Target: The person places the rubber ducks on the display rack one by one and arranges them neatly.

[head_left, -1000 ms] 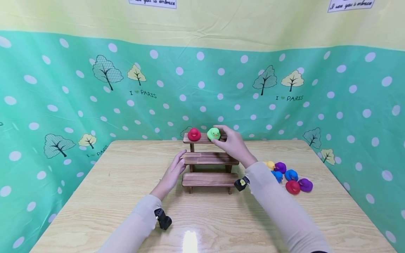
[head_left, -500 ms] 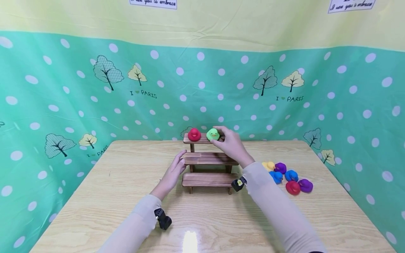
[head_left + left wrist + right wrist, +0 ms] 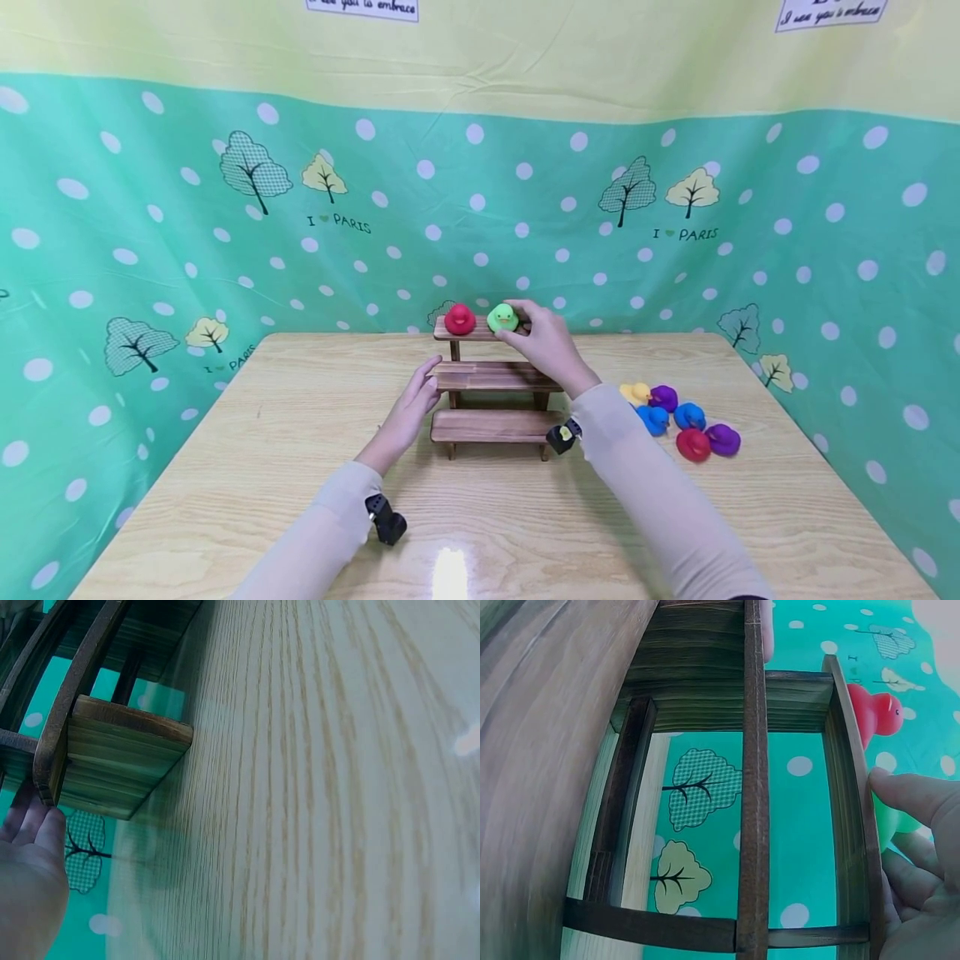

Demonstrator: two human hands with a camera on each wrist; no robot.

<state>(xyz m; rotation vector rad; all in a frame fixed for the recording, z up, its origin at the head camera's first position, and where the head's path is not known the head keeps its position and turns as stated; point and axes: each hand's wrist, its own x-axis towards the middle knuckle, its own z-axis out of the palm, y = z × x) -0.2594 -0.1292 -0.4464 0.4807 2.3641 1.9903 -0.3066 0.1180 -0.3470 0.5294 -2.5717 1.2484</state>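
Note:
A three-tier wooden stand [image 3: 497, 427] occupies the middle of the table. On its top shelf, at the right, is a light green rubber duck [image 3: 502, 318], pinched between the thumb and fingers of my right hand [image 3: 550, 343]. To its left on the same shelf sits a red rubber duck [image 3: 460, 319]. My left hand [image 3: 405, 414] has its fingers straight, with the fingertips at the left end of the middle shelf. In the right wrist view the green duck [image 3: 887, 823] is partly hidden behind the shelf edge and my thumb.
Right of the stand, several rubber ducks lie grouped on the table [image 3: 225, 500]: a yellow one [image 3: 636, 393], two purple, two blue and a red duck [image 3: 693, 446]. A patterned cloth [image 3: 480, 200] hangs behind and at both sides.
My right hand has slid the green duck slightly left along the top shelf, nearer the red duck. My left hand has stayed in place.

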